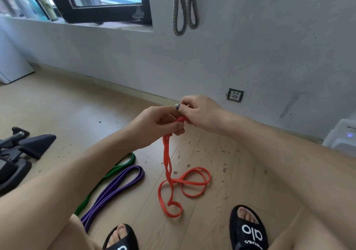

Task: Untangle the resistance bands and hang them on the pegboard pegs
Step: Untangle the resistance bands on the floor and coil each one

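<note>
Two feet in black slides [248,228] stand on the wooden floor [67,105] at the bottom of the view, and bare forearms reach forward from both lower corners. Just beyond the slides, an orange band [185,180] lies on the floor in loose, twisted loops. Two strands of it rise from those loops, crossing over each other, up to the hands.

Both hands meet above the orange band and grasp its top end. Fingers of the left hand [159,123] curl round the strands where they rise, with a bunched red-orange knot showing just past the knuckles. Touching it from the other side, the right hand [200,113] pinches that same knot between thumb and fingertips.

Left of the orange band, a purple band [117,187] lies folded flat on the floor, a long narrow loop running back toward the left slide. A green band [115,170] lies just beside the purple one on its far left side, folded the same way and partly hidden under the left forearm.

Further left of the orange band, black metal exercise equipment [25,147] sits on the floor at the frame edge. Beyond the orange band stands a grey wall [250,47] with a socket [235,95] low down. High on that wall, well above the hands, a grey patterned band [185,9] hangs in two loops; what holds it is out of view. A dark-framed window [100,1] is to its left.
</note>
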Available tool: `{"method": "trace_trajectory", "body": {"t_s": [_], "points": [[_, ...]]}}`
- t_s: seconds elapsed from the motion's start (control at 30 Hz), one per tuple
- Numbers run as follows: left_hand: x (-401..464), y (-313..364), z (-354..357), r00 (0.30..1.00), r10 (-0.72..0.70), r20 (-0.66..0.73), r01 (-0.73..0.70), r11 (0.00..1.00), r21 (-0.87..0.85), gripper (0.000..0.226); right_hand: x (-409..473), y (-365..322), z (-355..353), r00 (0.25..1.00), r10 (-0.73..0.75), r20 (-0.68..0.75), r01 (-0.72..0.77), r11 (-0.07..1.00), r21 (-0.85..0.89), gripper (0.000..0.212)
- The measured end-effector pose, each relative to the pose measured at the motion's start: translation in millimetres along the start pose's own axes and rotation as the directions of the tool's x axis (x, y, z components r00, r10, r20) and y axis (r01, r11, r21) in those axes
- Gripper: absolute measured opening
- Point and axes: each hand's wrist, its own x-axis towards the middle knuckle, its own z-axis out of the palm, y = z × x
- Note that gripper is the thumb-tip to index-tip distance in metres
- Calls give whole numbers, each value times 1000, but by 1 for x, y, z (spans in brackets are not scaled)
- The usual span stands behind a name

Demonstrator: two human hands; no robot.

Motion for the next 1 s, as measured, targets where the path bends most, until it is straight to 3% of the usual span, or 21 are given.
{"method": "trace_trajectory", "body": {"t_s": [0.3,0.37,0.67,0.83,0.93,1.0], "points": [[-1,-3,0,991,-2,137,-35,962,272,4,2,-10,-12,987,12,-159,36,955,293,25],[-1,-3,-2,988,-16,151,-26,962,273,12,2,-9,-19,981,41,-187,26,941,339,25],[-6,2,-11,994,-73,79,71,997,26,21,4,15,-30,968,126,-218,-56,951,303,21],[-7,8,-16,984,-165,63,176,913,-368,35,3,16,-34,965,126,-230,-52,950,306,20],[-9,8,-15,984,-145,102,167,951,-261,33,4,17,-35,966,130,-223,-59,952,301,21],[-7,8,-14,986,-146,80,159,966,-202,31,4,22,-33,973,136,-188,-96,974,207,21]]}}
